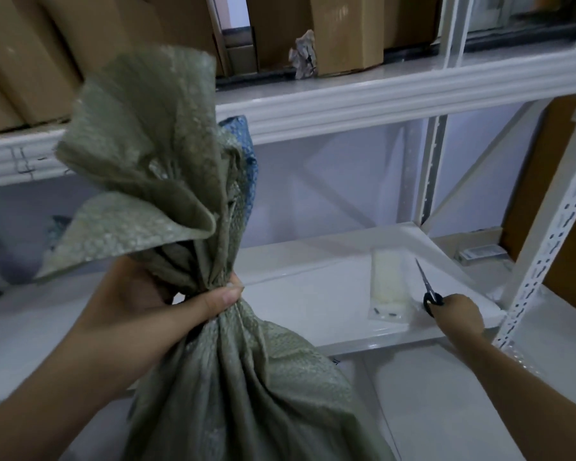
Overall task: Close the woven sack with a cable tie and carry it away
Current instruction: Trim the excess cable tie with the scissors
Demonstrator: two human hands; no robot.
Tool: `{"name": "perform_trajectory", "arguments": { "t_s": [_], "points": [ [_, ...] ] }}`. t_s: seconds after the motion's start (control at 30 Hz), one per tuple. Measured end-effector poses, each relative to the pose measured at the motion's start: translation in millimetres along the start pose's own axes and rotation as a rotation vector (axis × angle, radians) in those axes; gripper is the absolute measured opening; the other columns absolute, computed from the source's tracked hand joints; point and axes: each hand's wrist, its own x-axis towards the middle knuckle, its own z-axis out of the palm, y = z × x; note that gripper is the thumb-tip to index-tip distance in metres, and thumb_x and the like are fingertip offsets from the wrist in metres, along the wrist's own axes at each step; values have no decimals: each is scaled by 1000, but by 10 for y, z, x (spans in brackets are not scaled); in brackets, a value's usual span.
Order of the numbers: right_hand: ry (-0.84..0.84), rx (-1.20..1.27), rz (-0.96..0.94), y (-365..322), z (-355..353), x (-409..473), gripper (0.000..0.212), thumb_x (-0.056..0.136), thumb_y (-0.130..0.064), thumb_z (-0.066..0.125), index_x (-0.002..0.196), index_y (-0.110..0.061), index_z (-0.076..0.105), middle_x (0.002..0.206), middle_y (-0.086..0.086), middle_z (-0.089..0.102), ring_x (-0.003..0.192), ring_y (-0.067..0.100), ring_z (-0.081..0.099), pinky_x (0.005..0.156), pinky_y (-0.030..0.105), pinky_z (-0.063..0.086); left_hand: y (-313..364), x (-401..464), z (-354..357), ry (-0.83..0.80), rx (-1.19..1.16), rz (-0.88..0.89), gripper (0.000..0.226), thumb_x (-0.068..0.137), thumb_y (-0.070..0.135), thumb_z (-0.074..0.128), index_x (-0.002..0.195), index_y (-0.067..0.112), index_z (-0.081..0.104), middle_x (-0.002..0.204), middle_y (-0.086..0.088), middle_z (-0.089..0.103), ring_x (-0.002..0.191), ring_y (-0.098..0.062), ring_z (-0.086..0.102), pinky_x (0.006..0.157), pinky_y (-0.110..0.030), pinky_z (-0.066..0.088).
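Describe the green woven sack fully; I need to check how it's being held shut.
The grey-green woven plastic sack hangs upright before the white metal shelving. Its neck is gathered into tight pleats and gripped by the left hand, thumb across the front. Above the grip the open mouth flares out in crumpled folds. The body below bulges, apparently filled. No cable tie is visible on it.

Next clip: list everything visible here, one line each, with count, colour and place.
Woven sack: one, grey-green, centre, neck bunched, blue patch behind its flared top.
Scissors: one pair, dark handles, on white shelf at right.
Clear packet: one, holding whitish contents, flat on the shelf beside the scissors.
Shelving rack: white metal, across the background.
Cardboard boxes: several, brown, upper shelf.
Crumpled paper: one, grey-brown, between boxes.
Small box: one, far right shelf; details unclear.
Left hand: grips the sack's neck.
Right hand: on the scissors' handles.
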Motion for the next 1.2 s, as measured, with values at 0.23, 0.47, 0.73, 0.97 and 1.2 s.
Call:
{"name": "perform_trajectory", "arguments": {
  "t_s": [0.23, 0.47, 0.73, 0.97, 1.2],
  "points": [
    [-554, 1215, 276, -331, -287, -923, 21, 87, -26, 66, 76, -11, 54, 70, 3, 51, 48, 10, 50, 35, 18, 37, 647, -434, -126, 103, -236, 73, 50, 51, 39, 88, 93, 19, 71, 94, 1, 77, 91, -16, 72, 86, -40, 54],
    [-952, 1282, -61, -749, -992, -2136, 62, 40, -51, 92, 50, -16, 42, 56, 2, 44, 41, 13, 39, 33, 22, 31, 864, -807, -421, 102, -380, 55, 27, 66, 8, 84, 89, 8, 70, 82, -1, 76, 79, -11, 72, 66, -17, 52],
    [-799, 1196, -449, -878, -1843, -3324, 81, 46, -84, 68, 48, -4, 51, 57, 11, 51, 34, 14, 29, 37, 18, 29, 988, -1097, -474, 19, -425, 15, 19, 72, 7, 79, 88, 8, 70, 80, 1, 74, 77, -10, 71, 68, -20, 50],
    [-794, 749, -619, -806, -2024, -3887, 84, 50, -85, 63, 58, -1, 64, 56, 23, 52, 39, 25, 48, 46, 28, 36, 1049, -1311, -443, -39, -429, 16, 27, 73, 5, 78, 96, 12, 66, 91, -2, 73, 80, -6, 71, 67, -14, 52],
    [-773, 508, -730, -880, -2063, -4229, 78, 62, -84, 54, 52, -7, 65, 46, 9, 50, 45, 22, 51, 53, 29, 39, 1018, -1368, -477, -98, -523, -29, 33, 68, 7, 81, 98, 9, 67, 93, -8, 74, 92, -21, 71, 79, -30, 54]
  ]
}}
